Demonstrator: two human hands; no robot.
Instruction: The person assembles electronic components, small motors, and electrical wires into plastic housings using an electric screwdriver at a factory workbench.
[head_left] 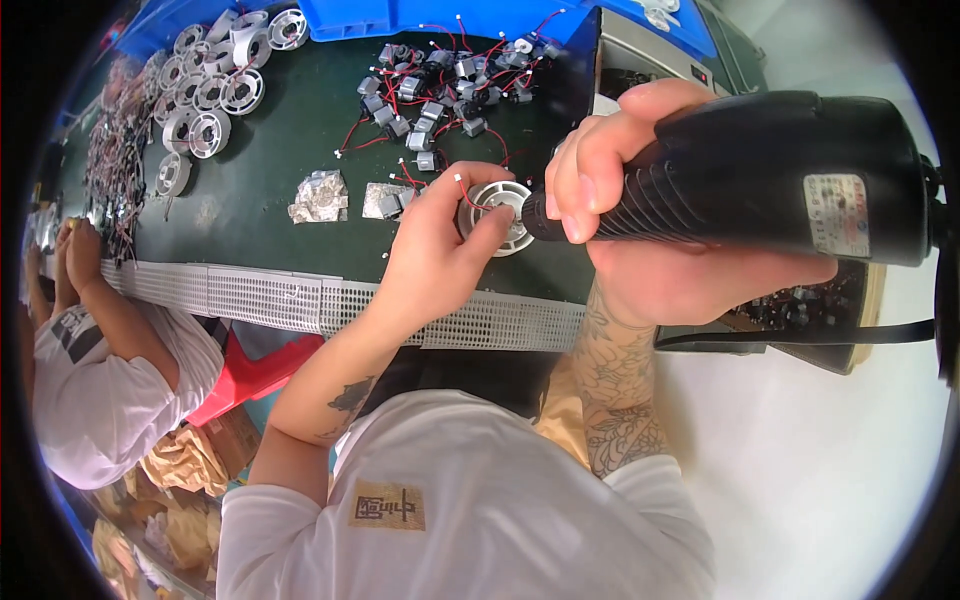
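Note:
My left hand point(432, 245) is closed around a white round plastic housing point(518, 240) on the dark green bench, thumb and forefinger at its rim. A thin red wire with a white connector point(459, 178) sticks out beside the forefinger. In my right hand point(597, 170) is a large black electric screwdriver point(760, 180), gripped nearly level with its nose pointing left at the housing. The nose hides the contact, so I cannot tell whether the tip touches a screw. Left of the housing lie a small motor point(393, 204) and crumpled silvery pieces point(320, 196).
Several small motors with red wires point(430, 95) lie behind my left hand. White housings point(209, 133) and a wire heap point(115, 160) fill the left. Blue bins point(380, 18) stand behind. A perforated strip point(260, 290) edges the bench. A co-worker's hand point(84, 250) is far left.

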